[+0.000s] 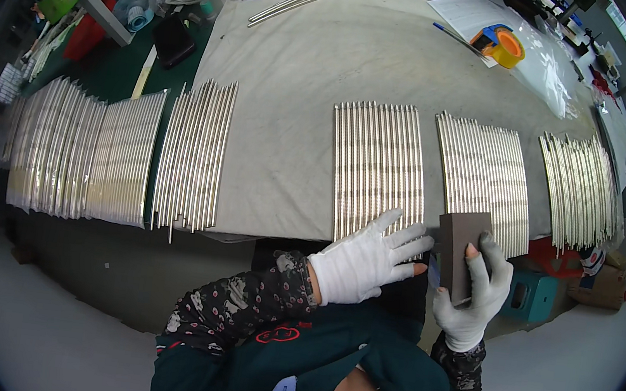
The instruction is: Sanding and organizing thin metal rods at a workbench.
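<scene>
My left hand (pixel 364 266), in a white glove with a bare fingertip, lies with fingers spread over the near ends of a row of thin metal rods (pixel 379 164). My right hand (pixel 476 298), gloved the same way, grips a brown-grey rectangular block (pixel 458 252). The block is held upright at the table's front edge, just right of my left fingers. Its upper end overlaps the near left corner of a second row of metal rods (pixel 485 174). Whether the block touches those rods I cannot tell.
Another rod row (pixel 577 193) lies at right, and more rods (pixel 194 157) at left beside bagged rod bundles (pixel 84 148). Loose rods (pixel 297 4) rest at the back of the cloth-covered table (pixel 284 114). An orange tape roll (pixel 508 47) and blue pen (pixel 457 39) sit back right; a teal stool (pixel 531 296) stands below.
</scene>
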A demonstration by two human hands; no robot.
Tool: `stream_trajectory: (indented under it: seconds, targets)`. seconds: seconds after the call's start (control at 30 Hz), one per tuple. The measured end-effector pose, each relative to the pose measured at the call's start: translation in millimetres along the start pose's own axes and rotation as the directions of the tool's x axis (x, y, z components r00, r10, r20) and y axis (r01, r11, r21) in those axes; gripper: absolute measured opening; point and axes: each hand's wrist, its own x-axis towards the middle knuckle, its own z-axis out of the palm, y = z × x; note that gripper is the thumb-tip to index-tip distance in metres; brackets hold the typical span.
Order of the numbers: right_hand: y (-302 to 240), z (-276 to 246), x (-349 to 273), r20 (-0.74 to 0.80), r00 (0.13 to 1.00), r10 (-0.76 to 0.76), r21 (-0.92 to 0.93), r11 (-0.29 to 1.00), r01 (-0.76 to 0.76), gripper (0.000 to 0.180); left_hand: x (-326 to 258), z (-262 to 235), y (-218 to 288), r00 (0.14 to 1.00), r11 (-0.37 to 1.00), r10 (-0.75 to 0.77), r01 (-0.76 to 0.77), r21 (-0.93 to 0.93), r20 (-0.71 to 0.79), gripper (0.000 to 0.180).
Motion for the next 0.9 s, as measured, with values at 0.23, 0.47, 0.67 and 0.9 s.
stream_trajectory:
  seconds: [0.23,0.47,0.67,0.9]
  targets:
    - [0.9,0.0,0.5,0.005,1.0,0.007,0.006,1.0,-0.007,0.069,-6.2,-0.3,-0.1,1.0,1.0,-0.005,0.004,0.029,0.007,0.065]
    - [-7.3,7.9,9.9,0.05,0.998,0.044,0.061,0.997,-0.047,0.068,-10.6,-3.6,-6.0,0.969,0.975,0.091,-0.134,-0.177,-0.232,0.054]
    - [-16.4,15.6,12.8,0.094,0.988,0.119,-0.018,0.993,-0.118,0.067,-41.3,-38.6,-51.5,0.712,0.96,-0.279,0.216,-0.176,-0.645,0.022]
    - [-44.4,18.2,21.0,0.342,0.928,0.147,-0.165,0.982,-0.095,0.069,-30.4,-39.1,-134.2,0.565,0.692,-0.72,0.627,-0.357,-0.402,0.046]
